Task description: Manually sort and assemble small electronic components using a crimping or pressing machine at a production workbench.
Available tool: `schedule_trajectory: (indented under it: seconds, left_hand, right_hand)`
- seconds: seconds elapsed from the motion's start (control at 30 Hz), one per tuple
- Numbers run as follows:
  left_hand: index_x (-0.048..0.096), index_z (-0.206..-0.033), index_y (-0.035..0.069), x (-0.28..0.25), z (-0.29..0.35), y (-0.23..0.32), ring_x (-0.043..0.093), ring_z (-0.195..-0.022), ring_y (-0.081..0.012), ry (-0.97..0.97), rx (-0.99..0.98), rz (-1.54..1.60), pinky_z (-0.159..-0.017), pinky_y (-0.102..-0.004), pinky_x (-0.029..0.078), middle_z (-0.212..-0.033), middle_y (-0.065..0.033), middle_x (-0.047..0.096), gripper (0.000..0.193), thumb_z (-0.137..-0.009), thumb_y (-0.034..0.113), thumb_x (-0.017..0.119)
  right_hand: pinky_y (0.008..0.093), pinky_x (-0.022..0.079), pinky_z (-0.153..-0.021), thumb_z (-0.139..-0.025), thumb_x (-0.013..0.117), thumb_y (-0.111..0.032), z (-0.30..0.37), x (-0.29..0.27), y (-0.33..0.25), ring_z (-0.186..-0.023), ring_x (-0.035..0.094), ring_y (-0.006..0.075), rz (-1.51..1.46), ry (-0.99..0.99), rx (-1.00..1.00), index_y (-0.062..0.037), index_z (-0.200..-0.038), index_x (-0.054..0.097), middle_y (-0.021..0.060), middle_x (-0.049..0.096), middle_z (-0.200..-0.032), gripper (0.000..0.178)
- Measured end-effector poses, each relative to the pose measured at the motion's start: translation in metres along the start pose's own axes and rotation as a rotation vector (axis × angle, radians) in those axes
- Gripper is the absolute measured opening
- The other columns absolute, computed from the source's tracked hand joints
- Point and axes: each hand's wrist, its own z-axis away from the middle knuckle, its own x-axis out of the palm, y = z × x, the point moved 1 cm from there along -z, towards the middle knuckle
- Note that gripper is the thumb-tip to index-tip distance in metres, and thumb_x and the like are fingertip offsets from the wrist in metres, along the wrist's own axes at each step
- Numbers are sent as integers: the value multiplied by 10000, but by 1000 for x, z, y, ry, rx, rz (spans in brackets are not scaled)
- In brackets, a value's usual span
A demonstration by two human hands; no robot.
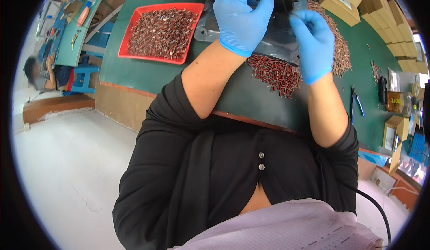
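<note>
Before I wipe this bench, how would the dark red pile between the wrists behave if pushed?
The dark red pile would probably scatter, its pieces lying loose. Some may roll, looking slim and rodlike. Being tiny, each seems light.

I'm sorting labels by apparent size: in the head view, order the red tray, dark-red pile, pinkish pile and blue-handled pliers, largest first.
1. Red tray
2. Dark-red pile and pinkish pile: not ranked; they look close in size, and the right hand hides part of the pinkish one.
3. Blue-handled pliers
</note>
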Motion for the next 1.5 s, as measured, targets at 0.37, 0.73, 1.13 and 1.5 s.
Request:
schedule_trajectory:
  seconds: [0.37,0.73,1.13,1.5]
  left_hand:
    - [651,-861,8,-122,85,-12,520,-656,-70,-187,-845,730,-601,-197,405,-735,12,576,69,-843,74,660]
    - [676,-941,26,-80,153,0,619,-714,-238,-373,-178,-358,-672,-331,498,-826,-113,655,179,-782,105,695]
    - [668,-884,18,-36,178,22,605,-625,-213,-601,-138,-225,-597,-305,488,-791,-101,642,109,-787,70,673]
    - [671,-897,22,-31,176,23,603,-639,-206,-609,-119,-229,-606,-304,483,-771,-102,639,116,-799,84,669]
  right_hand:
    - [211,425,-655,-901,602,-86,144,-128,37,-703,526,82,90,170,236,-22,-969,631,9,592,-806,97]
    - [254,502,-736,-832,657,-114,113,-200,94,-767,623,128,870,120,-46,-47,-1015,679,65,677,-936,196]
    - [249,492,-732,-844,673,-150,128,-215,80,-754,588,105,817,-24,104,-32,-984,671,40,663,-874,184]
    - [277,500,-728,-815,693,-151,112,-199,68,-756,600,137,955,-157,155,-42,-979,672,64,659,-864,198]
